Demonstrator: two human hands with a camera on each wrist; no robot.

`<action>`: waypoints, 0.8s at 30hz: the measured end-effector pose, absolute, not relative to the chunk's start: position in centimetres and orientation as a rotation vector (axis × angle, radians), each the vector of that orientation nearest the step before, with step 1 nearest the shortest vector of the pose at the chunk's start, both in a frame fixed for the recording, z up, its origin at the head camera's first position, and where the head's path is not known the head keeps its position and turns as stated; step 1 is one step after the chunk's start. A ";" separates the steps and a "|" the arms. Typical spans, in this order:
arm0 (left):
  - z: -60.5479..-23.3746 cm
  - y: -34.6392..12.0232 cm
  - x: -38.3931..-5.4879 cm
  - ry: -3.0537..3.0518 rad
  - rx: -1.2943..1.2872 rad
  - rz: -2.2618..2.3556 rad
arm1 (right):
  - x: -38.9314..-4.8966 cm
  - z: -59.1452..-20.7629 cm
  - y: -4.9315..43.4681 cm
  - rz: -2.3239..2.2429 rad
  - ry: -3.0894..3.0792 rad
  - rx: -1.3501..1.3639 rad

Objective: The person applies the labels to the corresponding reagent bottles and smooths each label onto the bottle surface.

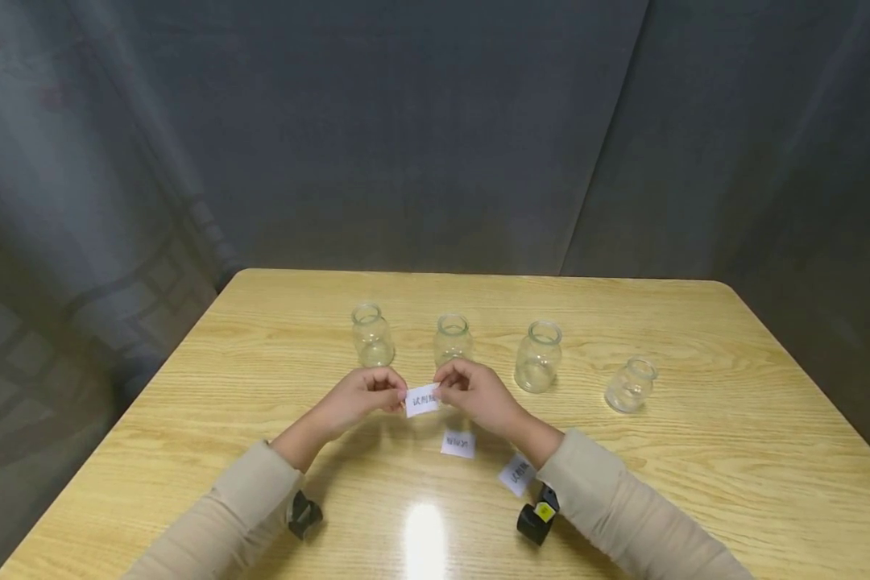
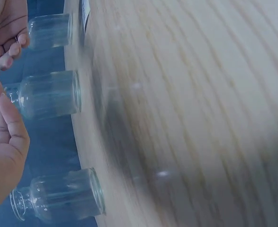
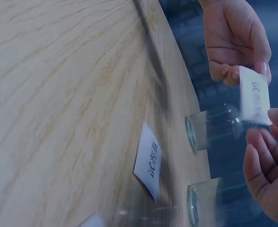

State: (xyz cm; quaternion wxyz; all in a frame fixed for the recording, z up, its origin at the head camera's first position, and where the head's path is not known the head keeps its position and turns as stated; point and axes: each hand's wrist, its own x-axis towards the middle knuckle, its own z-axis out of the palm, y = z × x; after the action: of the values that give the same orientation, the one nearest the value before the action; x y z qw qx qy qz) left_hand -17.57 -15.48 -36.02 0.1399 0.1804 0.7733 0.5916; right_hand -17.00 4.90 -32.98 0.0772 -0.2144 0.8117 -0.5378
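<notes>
A small white paper label point(image 1: 421, 400) with dark handwriting is pinched between both hands above the table. My left hand point(image 1: 358, 400) grips its left edge with thumb and fingers. On the opposite edge, my right hand point(image 1: 481, 397) pinches it the same way. The right wrist view shows the label point(image 3: 254, 97) held up with its writing facing the camera. Behind the hands stand clear glass jars: a left jar point(image 1: 373, 338), a middle jar point(image 1: 453, 338) partly hidden by the right hand, and a right jar point(image 1: 538, 358).
A second label point(image 1: 458, 444) lies on the wooden table point(image 1: 188, 451) below the hands, and a third label point(image 1: 517, 474) lies beside the right sleeve. Farther right, a smaller glass jar point(image 1: 631, 385) stands apart. Dark curtains point(image 1: 406, 137) hang behind the table.
</notes>
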 end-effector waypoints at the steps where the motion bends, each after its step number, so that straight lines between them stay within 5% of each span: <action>1: -36.0 -15.5 -17.6 2.232 0.515 1.708 | -17.1 -33.3 4.9 -1.620 2.435 -0.626; 12: -36.3 -14.9 -17.5 2.212 0.549 1.698 | -17.9 -36.1 4.3 -1.552 2.351 -0.794; 24: -36.0 -14.3 -17.1 2.277 0.527 1.605 | -16.7 -35.0 4.0 -1.547 2.338 -0.767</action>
State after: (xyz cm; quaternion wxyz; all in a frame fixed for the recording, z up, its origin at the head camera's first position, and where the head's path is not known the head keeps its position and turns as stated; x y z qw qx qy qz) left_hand -17.09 -14.33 -36.01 0.1527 0.1836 0.7936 0.5596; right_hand -16.70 3.99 -35.03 0.1173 -0.2621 0.7989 -0.5284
